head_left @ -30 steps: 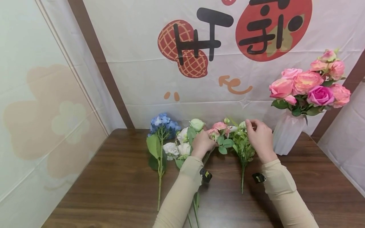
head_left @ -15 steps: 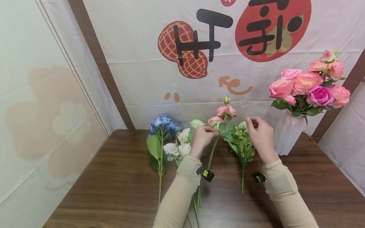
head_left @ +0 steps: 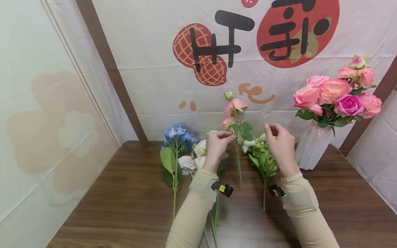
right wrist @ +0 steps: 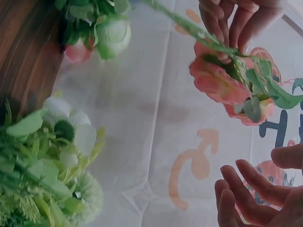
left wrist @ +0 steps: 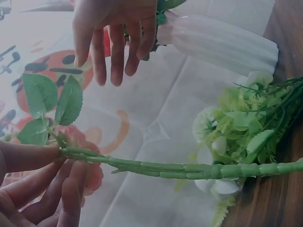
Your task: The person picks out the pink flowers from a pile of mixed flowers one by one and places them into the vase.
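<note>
In the head view my left hand point(head_left: 217, 148) pinches a pink flower spray point(head_left: 237, 106) between thumb and fingers, high on its stem. The spray is upright above the table, with a green bud at the top and leaves just beside the fingertips. Its jointed green stem point(left wrist: 189, 170) runs across the left wrist view. My right hand point(head_left: 281, 148) hovers to the right with fingers loosely bent and nothing in them, apart from the spray. Below it lies a green bunch with white blooms point(head_left: 263, 156).
A white vase point(head_left: 313, 146) of pink roses point(head_left: 335, 90) stands at the back right. Blue hydrangea point(head_left: 178, 136) and white flowers point(head_left: 186, 163) lie on the brown table point(head_left: 124, 199) to the left. A printed cloth point(head_left: 155, 86) hangs behind.
The left hand has lifted the pink flower spray off the table and turned it upright, its blooms leaning leftward. Lately the right hand has shifted slightly left and stays free.
</note>
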Available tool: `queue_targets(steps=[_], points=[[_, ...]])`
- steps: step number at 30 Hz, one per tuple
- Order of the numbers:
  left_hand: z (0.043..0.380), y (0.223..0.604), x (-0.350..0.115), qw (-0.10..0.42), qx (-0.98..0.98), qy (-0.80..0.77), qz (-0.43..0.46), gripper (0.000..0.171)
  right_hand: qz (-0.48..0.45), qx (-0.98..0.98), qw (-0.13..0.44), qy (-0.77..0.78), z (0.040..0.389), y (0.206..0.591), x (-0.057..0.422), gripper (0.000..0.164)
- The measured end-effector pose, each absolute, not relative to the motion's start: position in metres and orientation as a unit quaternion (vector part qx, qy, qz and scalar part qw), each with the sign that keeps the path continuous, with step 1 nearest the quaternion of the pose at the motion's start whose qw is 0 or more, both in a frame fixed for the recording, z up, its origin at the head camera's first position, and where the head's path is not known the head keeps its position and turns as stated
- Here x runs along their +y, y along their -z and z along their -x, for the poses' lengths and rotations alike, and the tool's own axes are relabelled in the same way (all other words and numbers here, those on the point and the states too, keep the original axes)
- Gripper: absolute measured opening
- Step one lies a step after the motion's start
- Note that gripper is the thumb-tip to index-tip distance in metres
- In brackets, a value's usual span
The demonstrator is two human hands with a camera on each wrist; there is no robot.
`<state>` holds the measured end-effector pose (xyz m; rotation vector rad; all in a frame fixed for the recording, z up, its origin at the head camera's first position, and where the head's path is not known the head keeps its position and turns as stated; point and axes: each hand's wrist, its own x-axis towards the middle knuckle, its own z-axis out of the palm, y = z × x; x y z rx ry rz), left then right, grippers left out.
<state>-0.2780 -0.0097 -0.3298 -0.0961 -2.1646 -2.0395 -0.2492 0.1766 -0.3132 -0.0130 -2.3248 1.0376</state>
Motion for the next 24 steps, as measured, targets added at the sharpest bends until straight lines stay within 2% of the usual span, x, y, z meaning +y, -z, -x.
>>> queue_targets(steps=[17,24], points=[[0.27,0.317,-0.016,0.064,-0.604,0.793,0.044,0.017,-0.079,-0.867,0.294,-0.395,0.247,0.31,0.158,0.021],[0.268,0.314,-0.017,0.05,-0.568,0.819,0.059,0.014,-0.123,-0.873,0.267,-0.39,0.241,0.31,0.147,0.023]])
